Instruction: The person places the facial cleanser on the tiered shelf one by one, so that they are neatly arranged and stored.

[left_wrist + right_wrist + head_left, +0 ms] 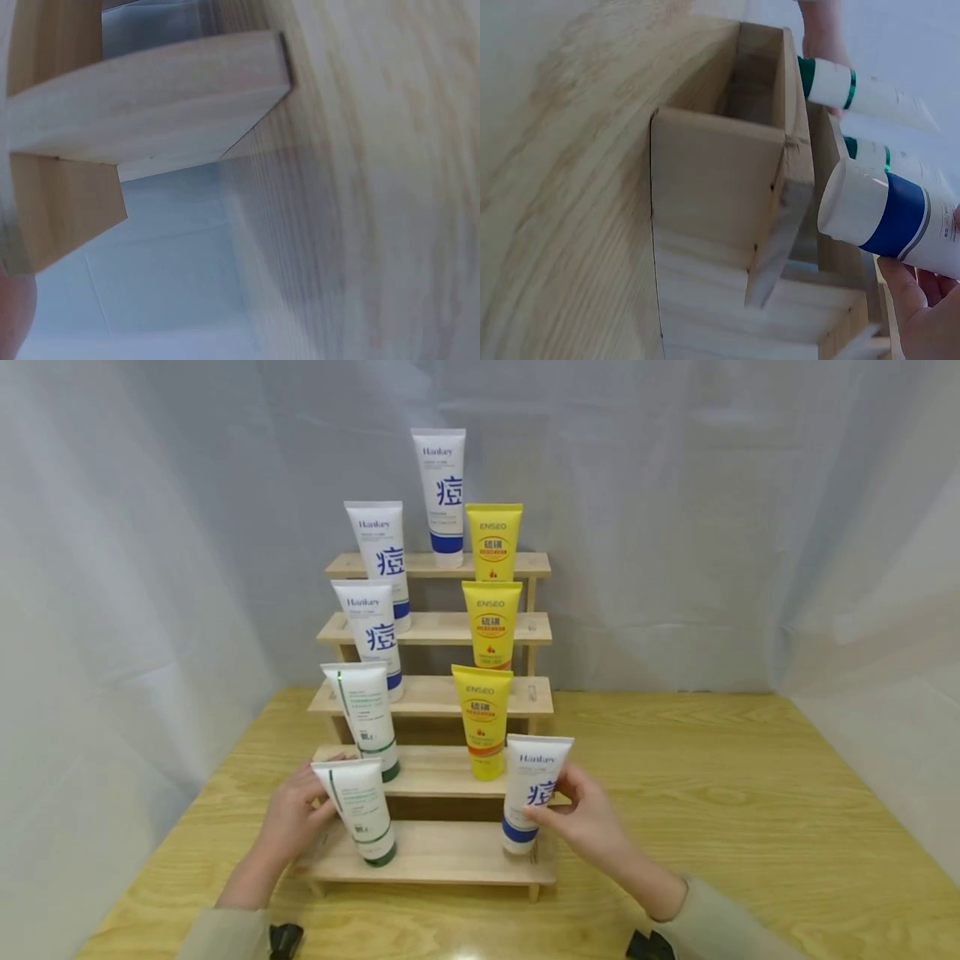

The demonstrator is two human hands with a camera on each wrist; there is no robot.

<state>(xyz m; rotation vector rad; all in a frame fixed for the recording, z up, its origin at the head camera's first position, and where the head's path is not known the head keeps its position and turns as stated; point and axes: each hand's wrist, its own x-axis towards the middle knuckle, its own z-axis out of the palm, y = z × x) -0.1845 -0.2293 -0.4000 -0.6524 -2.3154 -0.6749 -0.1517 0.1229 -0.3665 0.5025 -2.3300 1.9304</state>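
My right hand (588, 818) pinches a white squeeze tube with a blue band (531, 793) between thumb and fingers. The tube's base is right at the right end of the lowest step of a wooden tiered stand (457, 852); in the right wrist view, its white cap (847, 202) overlaps the step's edge. My left hand (292, 810) grips the left end of the second step, its fingers partly hidden behind a white-and-green tube (362, 814) on the lowest step. Another white-and-green tube (366, 714) stands one step higher. In the left wrist view, one fingertip (13, 315) shows beside the stand's wood (150, 97).
Yellow tubes (483, 718) stand along the right side of the upper steps. White-and-blue tubes (367, 627) rise at the left, with one (442, 497) on top. The stand rests on a wood-grain table (712, 793), with pale cloth (660, 527) behind it.
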